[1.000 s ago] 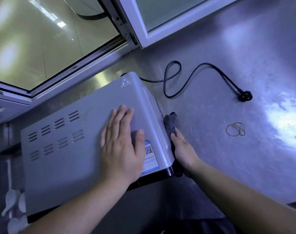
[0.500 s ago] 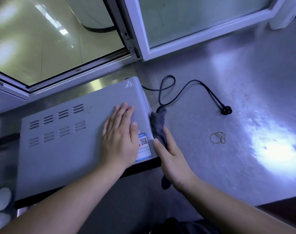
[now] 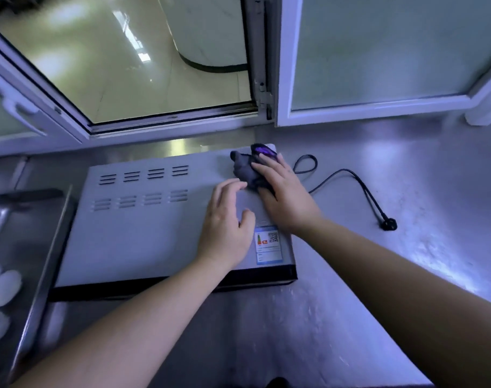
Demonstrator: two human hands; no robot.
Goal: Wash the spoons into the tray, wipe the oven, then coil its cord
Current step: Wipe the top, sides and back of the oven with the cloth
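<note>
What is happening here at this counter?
A person is wiping a silver oven on a steel counter. The right hand presses a dark cloth onto the oven's top, near its back right corner, while the left hand rests on the top beside it. The oven's black cord lies loose and uncoiled on the counter to the right. White spoons show at the left edge.

Oven (image 3: 143,233) on surface (image 3: 378,275), under both hands. Left hand (image 3: 227,231) on oven top. Right hand (image 3: 283,197) just right of it and farther back, on cloth (image 3: 244,169) at oven's far right corner. Label (image 3: 268,245) between wrists. Cord (image 3: 350,177) and plug (image 3: 389,224) on surface, right of right hand. Spoons (image 3: 3,287) in tray (image 3: 51,247), well left of left hand. Window (image 3: 168,65) behind hands.
</note>
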